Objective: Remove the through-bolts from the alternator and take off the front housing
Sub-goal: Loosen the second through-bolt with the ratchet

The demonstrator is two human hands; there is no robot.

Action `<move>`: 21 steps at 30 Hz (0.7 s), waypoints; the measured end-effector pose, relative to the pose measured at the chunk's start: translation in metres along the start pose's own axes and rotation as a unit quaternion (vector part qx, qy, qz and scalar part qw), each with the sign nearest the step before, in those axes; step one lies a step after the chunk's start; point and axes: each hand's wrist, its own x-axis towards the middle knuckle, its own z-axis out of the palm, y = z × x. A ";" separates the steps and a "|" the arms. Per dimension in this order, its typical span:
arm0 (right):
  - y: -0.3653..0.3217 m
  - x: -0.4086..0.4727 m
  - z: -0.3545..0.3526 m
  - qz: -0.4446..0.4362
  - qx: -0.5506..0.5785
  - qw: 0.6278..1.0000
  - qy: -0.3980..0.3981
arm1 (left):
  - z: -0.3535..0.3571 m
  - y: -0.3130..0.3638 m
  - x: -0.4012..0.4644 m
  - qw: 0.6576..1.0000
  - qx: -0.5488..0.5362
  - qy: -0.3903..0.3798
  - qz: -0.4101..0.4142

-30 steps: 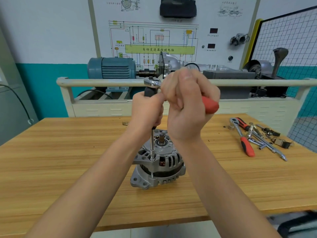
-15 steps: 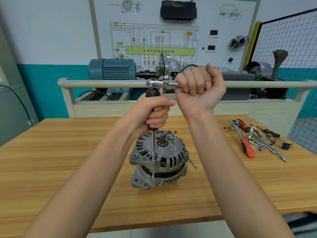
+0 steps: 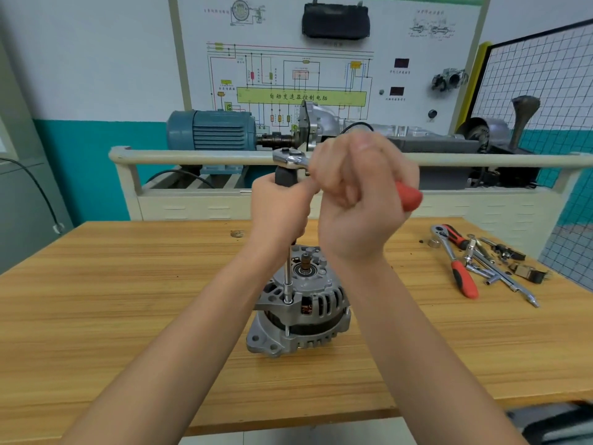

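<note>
The grey alternator (image 3: 301,319) stands upright, shaft end up, on the wooden table (image 3: 128,300). A long extension bar (image 3: 288,277) rises from a through-bolt at the housing's front-left rim. My left hand (image 3: 280,210) grips the bar's black upper part. On top sits a ratchet (image 3: 290,159) with a red handle (image 3: 409,195). My right hand (image 3: 359,200) grips that handle, swung toward me. Lower down, the bolt's shank (image 3: 286,330) shows between the two housing halves.
At the table's right lie a second red-handled ratchet (image 3: 462,274), sockets, extension bars and small parts (image 3: 513,268). Behind the table runs a cream rail (image 3: 192,157) with a blue motor (image 3: 211,131) and a training board.
My right hand swung the ratchet handle out to the far right, then back toward me. My left hand stayed on the extension bar. The alternator has not moved.
</note>
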 end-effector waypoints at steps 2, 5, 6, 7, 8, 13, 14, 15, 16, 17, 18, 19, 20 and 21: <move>0.000 0.011 -0.013 0.068 0.110 0.992 0.010 | -0.005 0.000 0.001 0.997 -0.025 -0.067 -0.017; 0.004 0.024 -0.031 0.201 0.281 0.935 0.081 | -0.019 0.001 0.009 0.972 -0.086 -0.211 -0.050; 0.008 0.027 -0.036 0.236 0.336 0.905 0.110 | -0.023 0.003 0.011 0.955 -0.099 -0.273 -0.065; 0.012 0.029 -0.041 0.258 0.380 0.878 0.135 | -0.025 0.003 0.012 0.936 -0.104 -0.327 -0.076; 0.015 0.030 -0.044 0.269 0.410 0.858 0.152 | -0.027 0.004 0.013 0.923 -0.105 -0.360 -0.087; 0.015 0.027 -0.040 0.248 0.373 0.881 0.148 | -0.023 0.003 0.011 0.943 -0.100 -0.298 -0.109; 0.013 0.025 -0.037 0.234 0.346 0.898 0.138 | -0.022 0.003 0.009 0.955 -0.094 -0.263 -0.101; 0.010 0.023 -0.034 0.215 0.314 0.917 0.122 | -0.019 0.002 0.008 0.967 -0.084 -0.223 -0.090; 0.008 0.020 -0.029 0.189 0.277 0.937 0.100 | -0.016 0.002 0.006 0.978 -0.072 -0.180 -0.079; 0.006 0.016 -0.023 0.158 0.237 0.956 0.076 | -0.012 0.002 0.005 0.986 -0.060 -0.137 -0.069; 0.005 0.012 -0.017 0.123 0.191 0.972 0.057 | -0.008 0.002 0.003 0.992 -0.049 -0.099 -0.060; 0.003 0.007 -0.012 0.086 0.137 0.986 0.046 | -0.005 0.002 0.002 0.996 -0.041 -0.067 -0.052; 0.003 0.002 -0.007 0.050 0.081 0.995 0.040 | -0.002 0.002 0.001 0.998 -0.033 -0.039 -0.044; 0.002 -0.003 -0.002 0.024 0.038 0.998 0.033 | -0.001 0.002 0.000 0.999 -0.025 -0.018 -0.035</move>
